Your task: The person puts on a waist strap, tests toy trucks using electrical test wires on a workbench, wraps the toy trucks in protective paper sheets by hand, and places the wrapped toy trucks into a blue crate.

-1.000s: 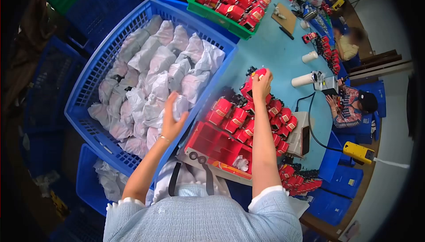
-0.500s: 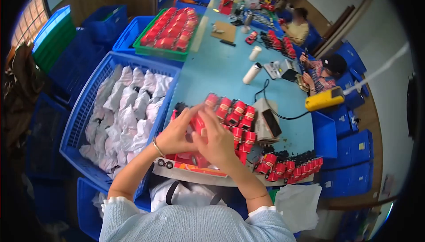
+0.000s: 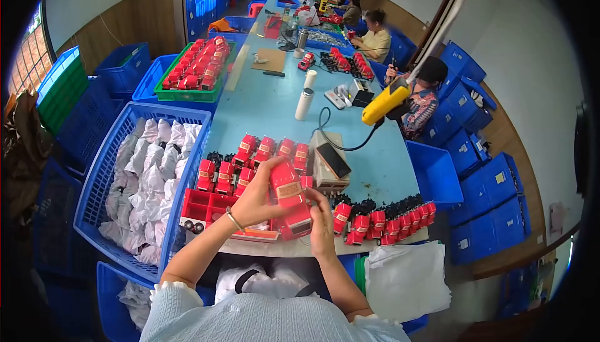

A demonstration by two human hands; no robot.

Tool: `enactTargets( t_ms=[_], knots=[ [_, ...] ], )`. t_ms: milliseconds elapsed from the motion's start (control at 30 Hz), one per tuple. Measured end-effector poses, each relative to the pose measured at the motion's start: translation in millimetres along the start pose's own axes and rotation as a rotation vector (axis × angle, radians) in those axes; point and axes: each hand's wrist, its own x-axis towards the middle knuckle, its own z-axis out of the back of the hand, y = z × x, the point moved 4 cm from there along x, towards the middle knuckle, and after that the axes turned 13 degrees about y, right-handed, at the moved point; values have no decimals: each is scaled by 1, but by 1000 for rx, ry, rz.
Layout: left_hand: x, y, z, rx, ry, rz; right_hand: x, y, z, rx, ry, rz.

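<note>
Just above the table's near edge I hold a red toy truck body (image 3: 289,193) with a beige label patch, slightly blurred. My left hand (image 3: 253,201) wraps its left side, thumb across the lower part. On the right edge, the fingers of my right hand (image 3: 322,223) are closed against it. Underneath and to the left lies a red toy trailer (image 3: 215,201) with open compartments and black wheels, partly hidden by my left arm. Rows of red toy truck cabs (image 3: 245,149) stand just beyond my hands. More red toy trucks (image 3: 378,223) line the near right edge.
A blue basket (image 3: 94,198) of white-wrapped items stands left, with a green tray (image 3: 187,95) of red toy trucks behind. A phone (image 3: 333,159) rests on a beige box (image 3: 329,181). A yellow controller (image 3: 386,102) hangs over the right side. Co-workers sit along the right.
The view has shifted, showing more of the far table. My hands, earlier close together over the red toy truck body, are now farther apart, with the body more visible between them.
</note>
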Motion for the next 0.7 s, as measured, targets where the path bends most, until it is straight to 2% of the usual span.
enactTargets(
  t_ms=[100, 300, 400, 433, 500, 533, 700],
  knots=[
    [10, -22, -24, 65, -28, 5, -22, 22, 6, -471, -62, 241],
    [15, -56, -50, 134, -32, -70, -52, 38, 21, -467, -127, 288],
    [16, -66, -57, 118, 70, -29, -63, 43, 25, -439, -147, 300],
    [14, -67, -55, 120, 69, -29, -67, 44, 28, -336, -161, 260],
    [13, -69, -55, 59, 202, -62, -73, 43, 34, -134, -187, 182],
    [13, -70, -56, 27, 268, -80, -75, 44, 36, -136, -185, 185],
    [14, -75, -60, 120, 320, -87, -82, 42, 43, -174, -253, 195]
  ],
)
